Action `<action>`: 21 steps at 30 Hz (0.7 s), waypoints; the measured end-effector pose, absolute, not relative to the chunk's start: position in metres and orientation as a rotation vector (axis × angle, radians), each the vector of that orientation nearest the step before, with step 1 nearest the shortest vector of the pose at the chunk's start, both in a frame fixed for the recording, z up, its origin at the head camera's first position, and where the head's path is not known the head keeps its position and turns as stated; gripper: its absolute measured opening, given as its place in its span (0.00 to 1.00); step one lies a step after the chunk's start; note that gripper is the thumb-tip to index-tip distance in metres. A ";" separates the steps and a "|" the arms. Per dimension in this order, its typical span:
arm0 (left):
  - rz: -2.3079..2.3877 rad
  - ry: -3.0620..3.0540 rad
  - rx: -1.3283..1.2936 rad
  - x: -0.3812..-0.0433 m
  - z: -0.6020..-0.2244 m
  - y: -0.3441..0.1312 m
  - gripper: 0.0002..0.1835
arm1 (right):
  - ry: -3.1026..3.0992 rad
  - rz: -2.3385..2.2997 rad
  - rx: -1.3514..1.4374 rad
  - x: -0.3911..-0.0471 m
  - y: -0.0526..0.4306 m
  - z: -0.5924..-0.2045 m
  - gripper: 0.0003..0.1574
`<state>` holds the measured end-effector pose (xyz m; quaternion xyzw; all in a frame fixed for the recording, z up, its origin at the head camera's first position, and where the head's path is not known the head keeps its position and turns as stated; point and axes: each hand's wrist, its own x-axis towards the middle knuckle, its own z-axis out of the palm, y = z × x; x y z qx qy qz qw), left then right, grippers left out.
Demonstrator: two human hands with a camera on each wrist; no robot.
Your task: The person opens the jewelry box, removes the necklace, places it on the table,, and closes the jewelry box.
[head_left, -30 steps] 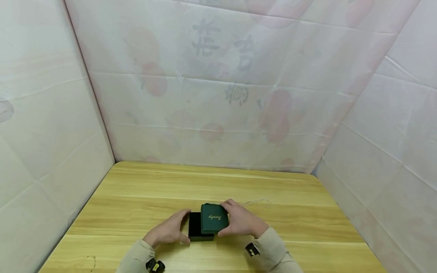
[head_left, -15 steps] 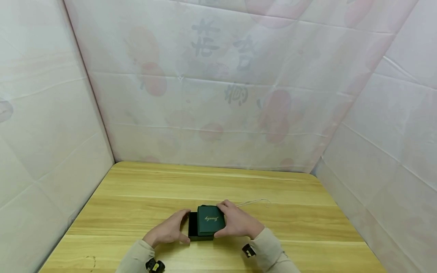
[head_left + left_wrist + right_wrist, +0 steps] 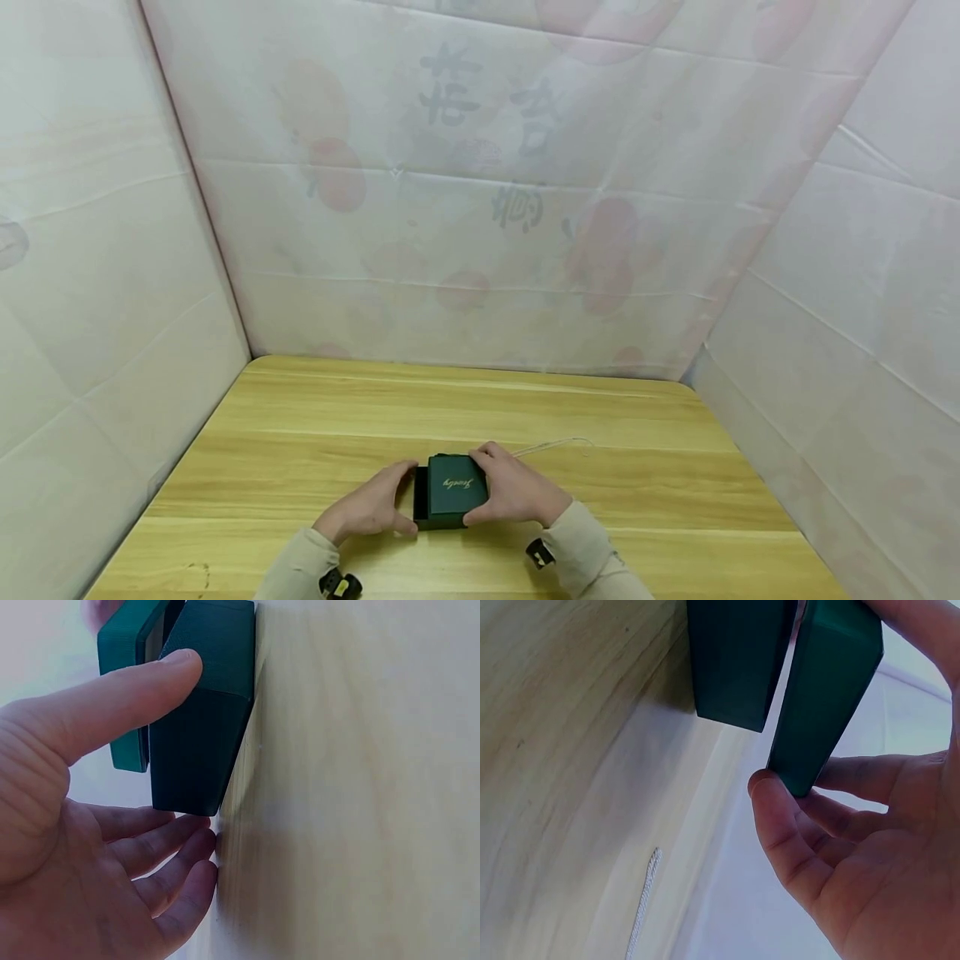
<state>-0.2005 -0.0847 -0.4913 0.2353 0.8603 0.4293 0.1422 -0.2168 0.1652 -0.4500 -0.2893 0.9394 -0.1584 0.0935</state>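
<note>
A dark green jewelry box base [image 3: 422, 496] with a black inside stands on the table near its front. My left hand [image 3: 367, 504] grips it from the left, thumb on the near side and fingers at the far side. The thumb [image 3: 176, 671] lies across its wall in the left wrist view. In my right hand [image 3: 521, 487] is the green box lid [image 3: 457, 485], gold lettering up, pinched between thumb and fingers. It overlaps most of the base, leaving a strip of the inside visible at the left. A narrow gap between lid and base [image 3: 735, 667] shows in the right wrist view.
A thin pale cord [image 3: 555, 444] lies on the wooden table [image 3: 300, 417] behind and right of my right hand, its near end hidden by that hand. White printed cloth walls [image 3: 465, 208] enclose the table at the back and both sides.
My right hand has moved left and slightly toward me with the lid, which now covers more of the base. My left hand and the base have stayed in place.
</note>
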 end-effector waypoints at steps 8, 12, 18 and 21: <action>1.249 2.473 0.676 -0.203 -0.493 -0.084 0.50 | 2.787 -0.455 -0.866 -0.216 0.160 -0.451 0.62; 1.252 2.475 0.672 -0.203 -0.494 -0.084 0.50 | 2.782 -0.453 -0.867 -0.216 0.157 -0.451 0.62; 1.265 2.464 0.660 -0.202 -0.494 -0.084 0.50 | 2.779 -0.452 -0.867 -0.218 0.154 -0.454 0.62; 1.270 2.461 0.666 -0.202 -0.493 -0.085 0.50 | 2.783 -0.455 -0.866 -0.218 0.152 -0.455 0.62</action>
